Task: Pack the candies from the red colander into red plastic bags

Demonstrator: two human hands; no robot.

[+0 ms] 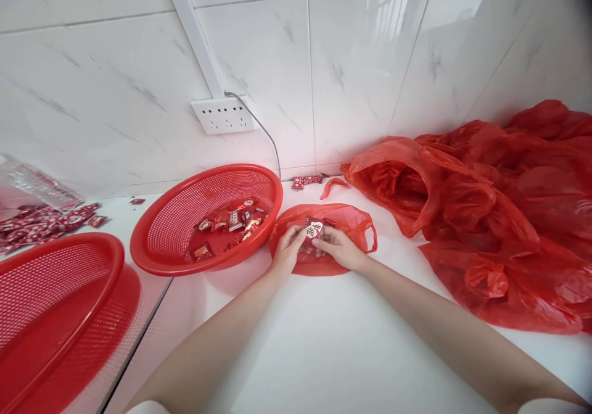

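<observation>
Forearms [226, 334] angled inward; L hand [287, 250] & R hand [342, 248] pinching pkt [314, 229] over bag [324, 266].

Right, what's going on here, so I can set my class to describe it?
A person's left hand and right hand hold a small packet between them, over a red bag on the table. More packets lie in a basket to the left; a heap of bags is on the right.

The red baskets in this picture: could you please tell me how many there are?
2: one basket, holding wrapped packets, is below the wall socket; another basket is lower left, cut off by the picture's edge. Any nested beneath may be hidden.
</observation>
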